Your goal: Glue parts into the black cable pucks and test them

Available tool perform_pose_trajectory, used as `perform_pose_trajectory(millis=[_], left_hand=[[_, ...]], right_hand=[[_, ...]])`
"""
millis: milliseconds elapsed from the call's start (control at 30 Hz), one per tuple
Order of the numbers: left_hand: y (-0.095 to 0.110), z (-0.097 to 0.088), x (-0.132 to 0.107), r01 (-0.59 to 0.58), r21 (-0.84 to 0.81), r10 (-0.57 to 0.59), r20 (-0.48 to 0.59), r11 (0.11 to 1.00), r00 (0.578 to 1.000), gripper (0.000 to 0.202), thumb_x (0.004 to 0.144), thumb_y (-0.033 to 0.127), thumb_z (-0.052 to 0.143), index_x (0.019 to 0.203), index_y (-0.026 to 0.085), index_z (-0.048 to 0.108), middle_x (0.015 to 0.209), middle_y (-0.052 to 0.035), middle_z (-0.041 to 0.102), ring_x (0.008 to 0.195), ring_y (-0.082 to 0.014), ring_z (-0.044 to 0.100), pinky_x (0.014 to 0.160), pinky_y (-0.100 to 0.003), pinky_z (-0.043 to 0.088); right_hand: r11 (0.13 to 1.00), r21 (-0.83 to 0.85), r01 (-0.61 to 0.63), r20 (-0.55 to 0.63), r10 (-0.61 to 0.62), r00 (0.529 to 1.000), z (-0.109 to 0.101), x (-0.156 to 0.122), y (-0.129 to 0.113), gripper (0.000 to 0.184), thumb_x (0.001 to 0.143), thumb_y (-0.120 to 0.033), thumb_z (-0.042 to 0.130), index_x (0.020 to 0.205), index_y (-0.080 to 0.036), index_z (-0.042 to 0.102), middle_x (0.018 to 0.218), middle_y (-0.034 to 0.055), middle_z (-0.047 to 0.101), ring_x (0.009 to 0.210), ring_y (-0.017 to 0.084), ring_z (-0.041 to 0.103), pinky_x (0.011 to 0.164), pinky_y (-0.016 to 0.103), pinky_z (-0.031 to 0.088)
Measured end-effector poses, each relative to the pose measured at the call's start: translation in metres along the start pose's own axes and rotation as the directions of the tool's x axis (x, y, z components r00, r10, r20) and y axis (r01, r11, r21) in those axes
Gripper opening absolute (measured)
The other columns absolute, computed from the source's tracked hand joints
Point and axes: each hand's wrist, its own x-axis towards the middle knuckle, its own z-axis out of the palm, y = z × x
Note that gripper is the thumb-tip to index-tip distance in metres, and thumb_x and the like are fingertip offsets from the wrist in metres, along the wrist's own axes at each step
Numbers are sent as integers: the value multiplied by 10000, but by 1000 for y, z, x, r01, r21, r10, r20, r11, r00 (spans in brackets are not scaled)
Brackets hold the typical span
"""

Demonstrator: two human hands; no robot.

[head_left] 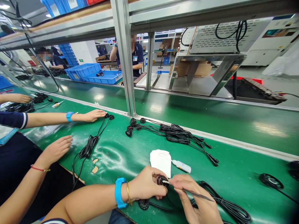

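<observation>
Green conveyor tabletop (235, 168), left grip (146, 183) clamped on a round black cabled component (162, 180) just above it, right grip (193, 202) clamped on fine tweezers (203, 197), coiled black cables (175, 133) nearby, blue plastic crate (93, 73) beyond

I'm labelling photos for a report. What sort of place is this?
Probably an electronics assembly line in a factory: workers sit along a green conveyor belt, black cables with round components lie on it, tweezers are in use, and blue plastic bins stand nearby.

A factory assembly line with a green conveyor belt (233, 165).
</observation>
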Motion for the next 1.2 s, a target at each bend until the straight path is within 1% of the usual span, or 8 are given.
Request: perform_pose_trajectory(millis=[200,467,667,733,800,900,1067,1200], left_hand=[[-3,0,1,-10,-5,11,10,1000,1000,271,577,132,631,839,106,694,543,45,564,482,-91,517,462,-180,404],[-6,1,0,-30,31,30,-6,999,1000,218,593,130,630,804,108,679,535,43,560,488,-89,493,469,-186,371],[-10,1,1,-74,2,74,-3,997,997,165,578,125,644,743,120,634,584,46,546,531,-81,482,489,-181,361],[-8,1,1,-78,23,78,-11,997,997,162,587,125,631,750,123,623,575,43,539,525,-84,477,481,-185,350],[-6,3,0,-93,63,95,-31,994,995,150,606,127,618,755,126,610,569,47,510,525,-79,450,477,-183,330],[-1,6,-3,-116,117,124,-63,986,990,135,617,124,622,747,132,586,590,57,449,544,-62,386,475,-175,283],[6,12,-8,-102,195,120,-81,976,990,148,621,125,620,763,137,579,607,58,419,559,-63,359,472,-175,266],[9,12,-12,-138,293,173,-97,946,980,152,623,137,623,771,140,584,607,55,429,560,-71,380,480,-176,295]], right_hand=[[999,11,39,5,-39,999,0,6,-3,248,910,-17,475,1076,-179,560,948,86,658,929,155,667,792,226,569],[995,-100,28,-29,-31,999,7,4,-6,176,940,-45,487,1067,-145,557,898,87,627,871,152,654,755,236,571],[955,-251,157,-12,-165,986,17,3,-10,230,926,-13,483,1105,-124,577,958,112,664,917,174,665,762,240,569],[975,-198,105,-39,-115,993,13,3,-10,203,932,-34,497,1076,-147,586,942,90,666,896,157,668,775,227,566],[995,-103,-14,-117,2,993,5,3,-10,158,943,-64,506,1029,-170,585,914,71,657,868,141,662,777,222,563],[991,-26,-130,-220,121,968,-7,3,-11,138,944,-81,517,1017,-177,585,926,75,650,896,152,652,778,246,566],[997,-42,-72,-197,62,978,-8,2,-9,151,929,-66,522,1026,-168,576,914,73,646,889,148,646,770,245,557],[999,-36,-41,-153,35,988,-4,2,-8,174,919,-47,497,1014,-173,569,872,55,643,866,137,648,748,225,551]])
